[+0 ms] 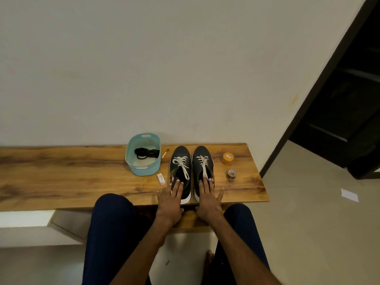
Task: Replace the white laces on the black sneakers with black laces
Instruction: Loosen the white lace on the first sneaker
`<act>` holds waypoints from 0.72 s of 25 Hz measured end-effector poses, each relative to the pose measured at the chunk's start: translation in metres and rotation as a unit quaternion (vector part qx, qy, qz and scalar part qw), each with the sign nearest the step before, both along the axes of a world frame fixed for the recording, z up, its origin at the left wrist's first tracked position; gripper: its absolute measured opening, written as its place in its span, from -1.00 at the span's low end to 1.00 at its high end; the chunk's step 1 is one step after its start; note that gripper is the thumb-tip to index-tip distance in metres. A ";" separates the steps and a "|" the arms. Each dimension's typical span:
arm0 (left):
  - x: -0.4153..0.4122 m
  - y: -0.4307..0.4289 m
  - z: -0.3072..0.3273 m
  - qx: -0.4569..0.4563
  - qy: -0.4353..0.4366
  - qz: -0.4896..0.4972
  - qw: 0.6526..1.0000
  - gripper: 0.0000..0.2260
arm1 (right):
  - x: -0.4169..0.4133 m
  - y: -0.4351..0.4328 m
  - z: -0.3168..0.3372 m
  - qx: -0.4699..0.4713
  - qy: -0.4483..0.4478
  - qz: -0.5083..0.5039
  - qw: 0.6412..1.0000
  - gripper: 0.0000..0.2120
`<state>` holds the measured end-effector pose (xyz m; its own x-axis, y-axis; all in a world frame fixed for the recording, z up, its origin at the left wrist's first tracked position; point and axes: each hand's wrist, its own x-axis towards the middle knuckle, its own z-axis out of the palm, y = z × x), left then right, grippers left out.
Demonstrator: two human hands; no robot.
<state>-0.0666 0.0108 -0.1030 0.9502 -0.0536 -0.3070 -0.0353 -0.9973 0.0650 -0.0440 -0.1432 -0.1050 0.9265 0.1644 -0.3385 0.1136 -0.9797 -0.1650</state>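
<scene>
Head view: the black sneakers (191,171) stand side by side near the front edge of the wooden bench (61,175), toes to the wall and heels to the person, with the white laces (182,164) fully threaded in both and their loose ends trailing back toward the ankle openings. The left hand (171,199) lies flat on the heel end of one shoe and the right hand (207,197) lies flat on the other, fingers straight and slightly spread, gripping nothing. The right fingertips sit at the trailing lace end. The black laces (147,153) lie in a coiled bundle inside the pale blue basket (144,171) just to the left of the shoes, so by my reading nothing has been unlaced yet. A small white box (161,179) and a thin stick-like item (165,153) lie between basket and shoes. An orange jar (227,158) and a roll of tape (231,174) stand to the right. The likely troubles: a hard tug on a lace without steadying the shoe could drag it off the near edge, since the heels sit close to it; the bundled black laces may tangle if pulled out by one end; and a sweeping elbow or lace could knock the jar or tape off the bench end
</scene>
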 end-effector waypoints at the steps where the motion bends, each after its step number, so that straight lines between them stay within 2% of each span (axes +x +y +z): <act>1: 0.002 0.001 0.000 -0.004 0.005 -0.002 1.000 -0.13 | 0.000 0.000 0.001 0.015 0.005 -0.004 1.000 0.00; 6: 0.014 -0.007 0.015 0.011 0.009 -0.005 1.000 -0.26 | 0.012 -0.015 0.009 0.065 0.048 0.021 0.997 -0.05; 9: 0.023 -0.021 0.032 -0.034 -0.075 0.007 0.997 -0.39 | 0.017 -0.025 0.019 0.087 0.062 0.047 0.993 -0.13; 12: 0.042 -0.032 0.045 -0.140 -0.146 0.003 0.979 -0.57 | 0.029 -0.033 0.026 0.102 0.056 0.079 0.990 -0.37; 14: 0.062 -0.031 0.050 -0.162 -0.152 -0.019 0.975 -0.65 | 0.047 -0.042 0.033 0.135 0.077 0.090 0.984 -0.61; 16: 0.084 -0.027 0.051 -0.163 -0.154 -0.032 0.974 -0.69 | 0.074 -0.050 0.042 0.203 0.052 0.058 0.976 -0.74; 18: 0.103 -0.022 0.049 -0.162 -0.154 -0.036 0.974 -0.69 | 0.102 -0.060 0.049 0.235 -0.030 0.017 0.971 -0.74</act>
<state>0.0364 -0.0111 -0.0544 0.9848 -0.1696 0.0364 -0.1715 -0.9208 0.3504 0.0583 -0.2030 -0.0560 0.9334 0.3192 -0.1643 0.1683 -0.7933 -0.5851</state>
